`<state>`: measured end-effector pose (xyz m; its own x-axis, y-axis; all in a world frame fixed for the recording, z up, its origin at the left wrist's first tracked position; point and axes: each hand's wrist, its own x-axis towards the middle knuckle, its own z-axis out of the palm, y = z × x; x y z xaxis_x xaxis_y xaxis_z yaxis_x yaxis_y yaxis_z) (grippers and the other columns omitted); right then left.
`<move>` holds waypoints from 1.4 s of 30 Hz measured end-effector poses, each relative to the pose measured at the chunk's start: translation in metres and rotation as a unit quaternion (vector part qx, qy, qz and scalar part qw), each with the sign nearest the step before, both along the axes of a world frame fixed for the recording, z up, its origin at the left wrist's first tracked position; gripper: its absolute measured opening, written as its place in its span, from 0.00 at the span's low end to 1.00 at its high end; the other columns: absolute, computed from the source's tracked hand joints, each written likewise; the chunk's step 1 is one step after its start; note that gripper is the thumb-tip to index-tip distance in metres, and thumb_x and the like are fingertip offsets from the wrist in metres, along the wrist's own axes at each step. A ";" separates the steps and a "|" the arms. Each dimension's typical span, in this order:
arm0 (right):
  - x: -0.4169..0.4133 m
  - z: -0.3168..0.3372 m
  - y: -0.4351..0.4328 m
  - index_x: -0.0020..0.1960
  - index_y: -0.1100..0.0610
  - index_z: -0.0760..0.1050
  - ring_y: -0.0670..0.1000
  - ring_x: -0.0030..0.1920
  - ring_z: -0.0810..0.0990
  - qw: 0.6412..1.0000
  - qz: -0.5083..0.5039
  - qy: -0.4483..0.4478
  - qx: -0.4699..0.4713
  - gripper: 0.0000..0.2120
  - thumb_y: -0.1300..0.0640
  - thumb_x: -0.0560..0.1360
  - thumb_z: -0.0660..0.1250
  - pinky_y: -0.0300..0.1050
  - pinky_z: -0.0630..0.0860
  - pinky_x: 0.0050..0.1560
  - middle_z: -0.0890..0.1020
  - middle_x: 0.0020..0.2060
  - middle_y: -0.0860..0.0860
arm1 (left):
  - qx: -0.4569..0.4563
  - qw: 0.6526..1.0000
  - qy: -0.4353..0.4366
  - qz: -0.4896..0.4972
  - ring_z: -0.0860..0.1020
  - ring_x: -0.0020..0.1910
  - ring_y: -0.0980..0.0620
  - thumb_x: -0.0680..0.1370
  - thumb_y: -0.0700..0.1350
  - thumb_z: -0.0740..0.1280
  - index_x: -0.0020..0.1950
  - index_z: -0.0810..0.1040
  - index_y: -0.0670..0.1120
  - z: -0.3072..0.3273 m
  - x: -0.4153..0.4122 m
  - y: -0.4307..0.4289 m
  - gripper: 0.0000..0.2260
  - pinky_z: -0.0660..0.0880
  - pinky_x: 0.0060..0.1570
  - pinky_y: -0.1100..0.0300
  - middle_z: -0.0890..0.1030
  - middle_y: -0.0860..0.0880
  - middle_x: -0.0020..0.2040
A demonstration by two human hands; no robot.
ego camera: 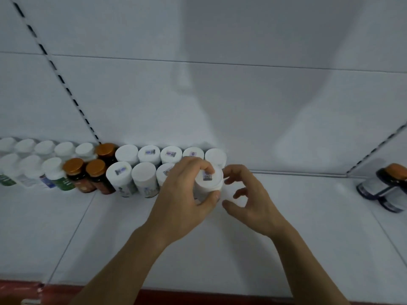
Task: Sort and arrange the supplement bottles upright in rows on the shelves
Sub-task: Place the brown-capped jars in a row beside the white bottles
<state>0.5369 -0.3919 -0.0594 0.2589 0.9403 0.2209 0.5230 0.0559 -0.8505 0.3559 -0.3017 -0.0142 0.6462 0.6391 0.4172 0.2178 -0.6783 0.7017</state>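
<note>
A left hand [187,194] grips a round white plastic supplement bottle [208,182] upright on a white metal shelf [286,238]; the right hand [248,194] hovers beside it, fingers loosely curled, holding nothing.

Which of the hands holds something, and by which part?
The left hand grips the white bottle by its cap and upper side; the right hand, beside it, holds nothing.

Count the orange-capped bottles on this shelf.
4. Front-left bottle and front-right bottle stand side by side in the front row; back bottle stands behind them; far-right bottle sits apart. A dark bottle beside it shows no cap, possibly a fifth.
</note>
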 end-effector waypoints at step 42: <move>0.123 0.061 -0.166 0.71 0.49 0.70 0.53 0.63 0.75 0.867 -0.351 -0.231 -0.267 0.23 0.47 0.78 0.70 0.45 0.71 0.59 0.75 0.66 0.51 | 0.182 0.970 0.084 -0.135 0.72 0.62 0.49 0.74 0.56 0.63 0.56 0.79 0.55 -0.014 0.141 -0.011 0.13 0.66 0.58 0.47 0.74 0.55 0.59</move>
<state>0.6595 -0.5575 0.0021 0.8079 0.5882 0.0359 0.5619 -0.7506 -0.3476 0.4964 -0.3129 -0.0284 0.8482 0.2676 0.4572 0.0891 -0.9228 0.3748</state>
